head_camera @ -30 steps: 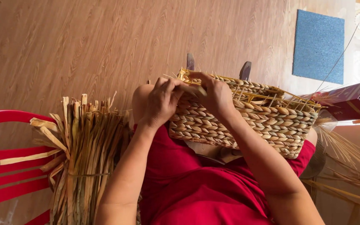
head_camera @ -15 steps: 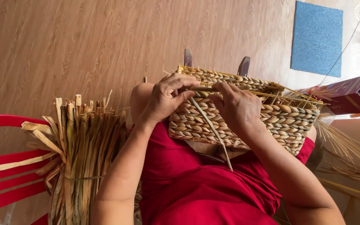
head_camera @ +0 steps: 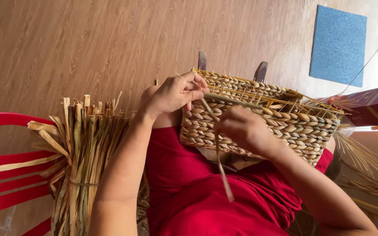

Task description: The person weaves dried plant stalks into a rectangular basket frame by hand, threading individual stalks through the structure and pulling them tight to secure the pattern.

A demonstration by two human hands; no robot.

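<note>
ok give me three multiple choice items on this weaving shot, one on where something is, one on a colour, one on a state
1. Where does the bundle of dried reeds lie?
A. inside the basket
B. beside the person's left arm, on the red chair
C. on the blue mat

2. What colour is the square mat on the floor?
A. blue
B. green
C. yellow

3. What is the state of the woven basket?
A. finished, with a lid on
B. rim unfinished, bare stakes sticking up
C. flattened on the floor

Answers:
1 B, the reeds lie left of the left arm, across the chair's red slats.
2 A, the mat at the upper right is plainly blue.
3 B, thin stakes stand out along the rim while the left hand pinches a loose strand at the rim and the right hand rests on the basket's side.
</note>
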